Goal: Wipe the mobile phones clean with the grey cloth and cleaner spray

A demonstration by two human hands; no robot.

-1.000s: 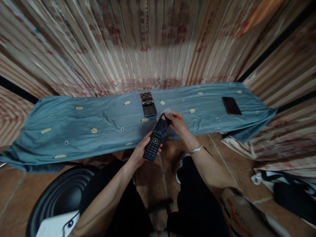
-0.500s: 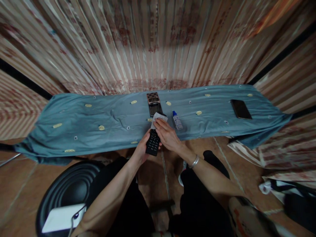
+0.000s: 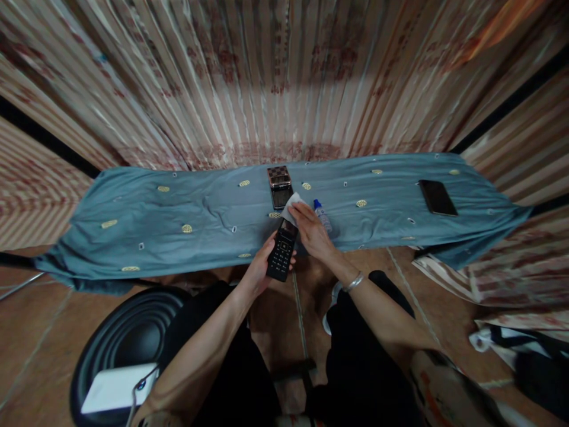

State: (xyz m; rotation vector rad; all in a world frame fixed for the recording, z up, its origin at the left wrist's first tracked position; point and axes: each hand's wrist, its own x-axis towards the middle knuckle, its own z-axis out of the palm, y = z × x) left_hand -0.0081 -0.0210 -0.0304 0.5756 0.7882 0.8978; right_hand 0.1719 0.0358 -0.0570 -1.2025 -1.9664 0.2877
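Note:
My left hand [image 3: 260,270] is closed round the keypad half of an open black flip phone [image 3: 283,252], held just in front of the table edge. My right hand [image 3: 311,228] presses a small white wipe [image 3: 291,207] against the phone's upper half, fingers pinched on the wipe. A silver bracelet sits on my right wrist. Just beyond my right hand, a small bottle with a blue cap [image 3: 322,214] lies on the blue-grey cloth [image 3: 178,225].
A second flip phone with a checkered lid [image 3: 280,185] lies on the cloth behind my hands. A dark smartphone [image 3: 438,197] rests far right. Striped curtains hang behind. A black round stool [image 3: 128,338] with a white device is at lower left; bags lie at right.
My right hand wiped down over the phone's screen half and moved back up it. The phone was lowered toward the table edge. The camera shifted, bringing the small bottle into sight.

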